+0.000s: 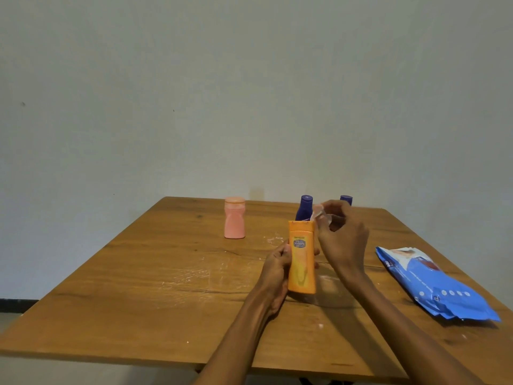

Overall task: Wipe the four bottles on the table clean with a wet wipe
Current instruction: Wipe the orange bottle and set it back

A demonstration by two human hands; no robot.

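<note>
two hands | left grips orange bottle | right pinches wipe, half hiding purple bottles

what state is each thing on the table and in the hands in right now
orange lotion bottle: upright, gripped by left hand
wet wipe: crumpled, pinched by right hand by the bottle's top
pink bottle: standing, capped, untouched
two purple bottles: standing at the far edge, partly hidden
blue wipes pack: lying flat on table
</note>
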